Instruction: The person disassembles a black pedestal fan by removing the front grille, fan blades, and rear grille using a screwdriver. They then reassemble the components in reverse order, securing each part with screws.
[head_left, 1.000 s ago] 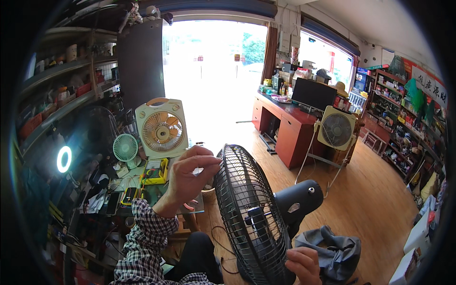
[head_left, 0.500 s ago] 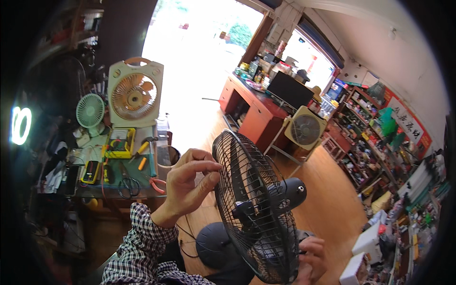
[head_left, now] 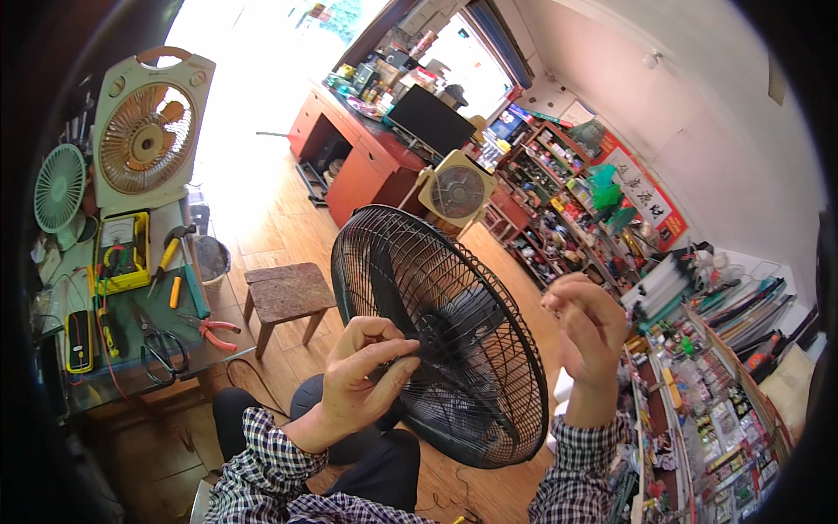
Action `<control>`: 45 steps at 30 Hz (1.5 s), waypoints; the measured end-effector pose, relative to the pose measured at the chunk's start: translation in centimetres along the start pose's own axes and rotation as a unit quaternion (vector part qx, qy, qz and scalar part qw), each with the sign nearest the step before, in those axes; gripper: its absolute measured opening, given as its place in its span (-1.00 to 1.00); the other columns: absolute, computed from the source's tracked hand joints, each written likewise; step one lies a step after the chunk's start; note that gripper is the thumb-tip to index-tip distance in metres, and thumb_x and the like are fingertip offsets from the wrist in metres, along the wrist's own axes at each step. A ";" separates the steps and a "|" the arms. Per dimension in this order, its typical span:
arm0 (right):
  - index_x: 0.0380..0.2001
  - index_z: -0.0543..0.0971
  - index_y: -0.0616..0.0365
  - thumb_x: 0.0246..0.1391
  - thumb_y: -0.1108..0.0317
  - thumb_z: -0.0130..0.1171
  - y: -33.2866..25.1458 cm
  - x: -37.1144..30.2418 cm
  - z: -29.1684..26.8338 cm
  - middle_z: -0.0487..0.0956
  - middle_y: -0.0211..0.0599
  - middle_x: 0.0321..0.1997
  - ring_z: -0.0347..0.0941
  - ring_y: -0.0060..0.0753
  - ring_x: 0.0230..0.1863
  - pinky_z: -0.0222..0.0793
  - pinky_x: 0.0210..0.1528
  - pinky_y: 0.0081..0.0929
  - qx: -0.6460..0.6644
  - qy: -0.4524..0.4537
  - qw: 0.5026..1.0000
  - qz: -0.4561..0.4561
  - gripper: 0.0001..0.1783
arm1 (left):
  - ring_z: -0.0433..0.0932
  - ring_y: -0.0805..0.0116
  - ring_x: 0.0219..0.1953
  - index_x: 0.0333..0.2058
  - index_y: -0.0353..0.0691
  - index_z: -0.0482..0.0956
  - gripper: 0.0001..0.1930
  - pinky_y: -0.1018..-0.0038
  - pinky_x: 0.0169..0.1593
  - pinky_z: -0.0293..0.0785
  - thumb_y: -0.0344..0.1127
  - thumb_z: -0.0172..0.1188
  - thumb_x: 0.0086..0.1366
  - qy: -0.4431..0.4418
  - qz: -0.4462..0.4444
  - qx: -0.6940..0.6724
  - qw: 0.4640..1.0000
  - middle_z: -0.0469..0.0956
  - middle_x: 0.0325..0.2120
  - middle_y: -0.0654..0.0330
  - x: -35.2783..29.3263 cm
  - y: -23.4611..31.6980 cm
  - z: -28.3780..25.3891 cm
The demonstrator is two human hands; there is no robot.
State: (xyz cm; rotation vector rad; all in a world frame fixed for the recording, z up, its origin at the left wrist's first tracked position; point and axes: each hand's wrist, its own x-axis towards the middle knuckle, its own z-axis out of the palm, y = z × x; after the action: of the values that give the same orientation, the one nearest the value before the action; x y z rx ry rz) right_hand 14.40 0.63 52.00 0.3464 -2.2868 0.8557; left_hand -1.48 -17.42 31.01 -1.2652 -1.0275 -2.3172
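Observation:
A black fan point(head_left: 397, 262) with a round wire cage stands tilted in front of me, its blades and hub showing through the wires. My left hand point(head_left: 367, 380) is before the middle of the cage, thumb and fingertips pinched together. Anything between them is too small to make out. To the right of the cage, apart from it, my right hand point(head_left: 589, 336) is raised with its fingers curled toward the thumb. Whether it holds something small does not show. The fan's dark round base point(head_left: 307, 397) is partly hidden behind my left forearm.
At left, a workbench point(head_left: 113, 384) bears a multimeter point(head_left: 78, 342), scissors point(head_left: 163, 351), red-handled pliers point(head_left: 212, 330), a hammer point(head_left: 168, 253) and two other fans. A wooden stool point(head_left: 288, 293) stands beyond the bench. Crowded shelves point(head_left: 672, 419) line the right side.
My view has swung to the right. The cage now faces me more. My right hand has left its lower edge and risen; my left hand has gone from its rim to its middle.

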 end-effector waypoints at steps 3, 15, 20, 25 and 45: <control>0.06 0.67 0.42 0.38 0.50 0.25 0.0 2.6 2.2 0.62 -0.24 -0.07 0.43 -0.65 -0.19 0.31 -0.18 -0.65 -0.022 -0.048 0.999 -0.014 -0.73 | 0.58 0.36 -0.21 -0.07 -0.41 0.75 -0.72 0.50 -0.18 0.53 -0.68 0.45 0.23 0.001 0.007 0.002 1.000 0.52 -0.10 0.08 -0.2 -0.3 -0.3; -0.02 0.73 0.40 0.37 0.52 0.27 -0.6 4.9 4.4 0.60 -0.36 -0.16 0.40 -0.67 -0.22 0.28 -0.18 -0.64 -0.024 -0.078 0.992 0.097 -0.79 | 0.51 0.38 -0.28 -0.05 -0.38 0.74 -0.70 0.50 -0.28 0.44 -0.66 0.45 0.23 0.004 0.036 0.009 0.999 0.52 -0.14 0.07 0.0 -0.7 0.4; -0.04 0.73 0.43 0.36 0.54 0.27 -0.2 5.3 4.5 0.60 -0.31 -0.15 0.42 -0.62 -0.21 0.32 -0.16 -0.63 0.003 -0.093 0.993 0.079 -0.80 | 0.49 0.39 -0.29 -0.04 -0.37 0.74 -0.69 0.51 -0.29 0.42 -0.67 0.45 0.22 0.001 0.048 0.029 0.998 0.50 -0.13 0.08 0.0 -1.1 0.2; -0.08 0.72 0.44 0.34 0.61 0.26 -0.2 5.6 4.4 0.62 -0.26 -0.13 0.48 -0.54 -0.12 0.37 -0.09 -0.58 0.024 -0.093 0.989 0.114 -0.85 | 0.48 0.39 -0.29 -0.04 -0.38 0.74 -0.68 0.51 -0.30 0.41 -0.68 0.45 0.21 0.004 0.051 0.024 0.998 0.49 -0.13 0.08 0.0 -1.1 0.2; -0.20 0.56 0.30 0.17 0.74 0.21 3.7 5.5 5.7 0.62 -0.01 -0.05 0.50 -0.24 0.03 0.45 0.24 -0.23 -0.064 -0.073 0.993 -0.062 -0.82 | 0.61 0.13 -0.13 -0.02 -0.33 0.74 -0.72 0.31 -0.08 0.58 -0.52 0.43 0.29 0.018 0.062 0.004 0.998 0.59 -0.09 0.05 -0.3 -2.0 -0.9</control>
State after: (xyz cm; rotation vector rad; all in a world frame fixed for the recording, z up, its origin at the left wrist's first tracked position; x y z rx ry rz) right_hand 5.83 -0.46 50.69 0.5023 -2.4110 0.6374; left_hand -3.00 -16.69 29.55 -1.2439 -0.9196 -2.2314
